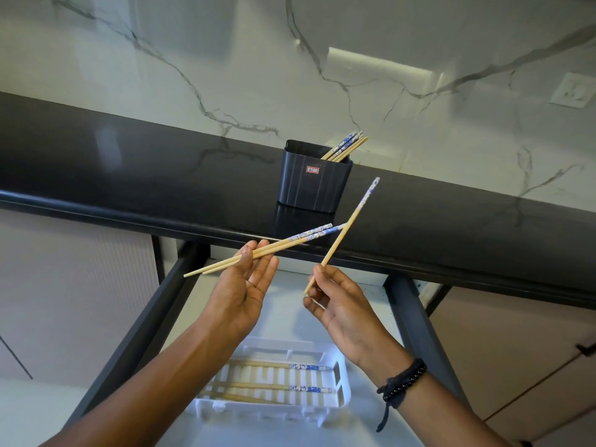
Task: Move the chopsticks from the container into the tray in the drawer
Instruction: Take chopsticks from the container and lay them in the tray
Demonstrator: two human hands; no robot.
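Starting at the left, we've got the black desk [129, 175] running across, and below its front edge the drawer [142, 324] stands pulled out. Above the drawer is the left grip [245, 285], palm turned inward. Its thumb presses a pair of chopsticks [290, 241] against the fingers, grasping them toward their plain ends. The pair slants up to the right, its blue-patterned tips reaching over the desk's front edge.

Down in the drawer sits the white tray [340, 382], and in it lie three sticks [267, 387] side by side. Two of them point their blue tips right, and the third shows only plain wood.

Moving along, toward the back edge of the desk and about midway along it, the dark container [312, 182] stands upright with a small red label on its front. A bundle of chopsticks [346, 145] leans out of its far right corner.

In front of the container a single chopstick [358, 208] tilts steeply up to the right. From our view it crosses the tips of the pair, and we can't tell whether they touch. The right grip [342, 304] has it pinched at the plain lower end between thumb and fingertips, above the drawer. There's a black bracelet [403, 382] on that wrist.

Far right, on the marble wall [193, 43] behind the desk, there's an outlet [574, 90].
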